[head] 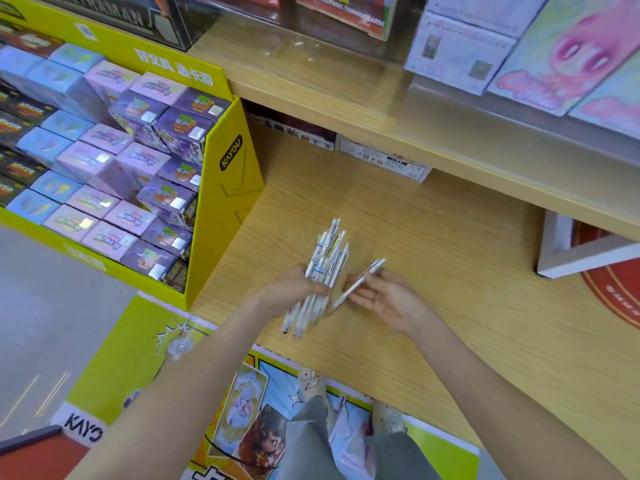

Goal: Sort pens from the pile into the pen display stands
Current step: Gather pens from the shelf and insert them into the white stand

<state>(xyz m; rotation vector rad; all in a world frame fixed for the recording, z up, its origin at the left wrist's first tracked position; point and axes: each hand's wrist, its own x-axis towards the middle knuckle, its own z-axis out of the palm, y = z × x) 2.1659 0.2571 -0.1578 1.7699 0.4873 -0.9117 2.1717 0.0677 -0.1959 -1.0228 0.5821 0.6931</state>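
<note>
Left hand (294, 289) grips slim white pens (325, 261); right hand (384, 299) pinches single pen (360, 282).

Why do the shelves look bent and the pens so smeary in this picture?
Head view: the wide-angle lens bows the upper shelf. The pen bundle in the left hand and the single pen in the right hand are soft, probably motion blur. The lighting is even, with glare on the clear case.
</note>
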